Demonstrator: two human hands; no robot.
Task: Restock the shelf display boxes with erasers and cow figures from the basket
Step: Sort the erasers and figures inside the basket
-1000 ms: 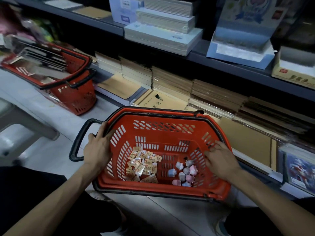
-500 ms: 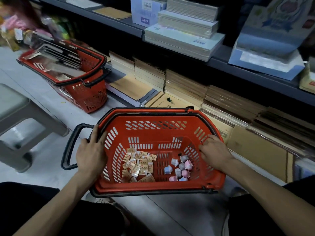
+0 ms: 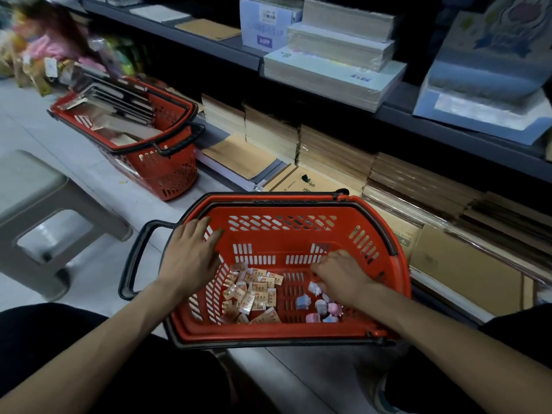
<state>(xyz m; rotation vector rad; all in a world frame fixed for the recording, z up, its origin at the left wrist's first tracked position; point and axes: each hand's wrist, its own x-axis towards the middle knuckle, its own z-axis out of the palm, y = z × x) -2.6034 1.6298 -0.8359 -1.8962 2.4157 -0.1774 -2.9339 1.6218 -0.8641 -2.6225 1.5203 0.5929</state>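
Red basket: erasers piled left inside, cow figures right inside. Its long axis runs left-right, handle pointing left. Left hand lies flat on the left rim, fingers spread. Right hand curls over the figures; grip unclear.

The curled right hand hides some small pastel cow figures; whether it pinches one is unclear. Print on the orange-and-white wrapped erasers is too small to read. The colourful goods at top left are blurred.
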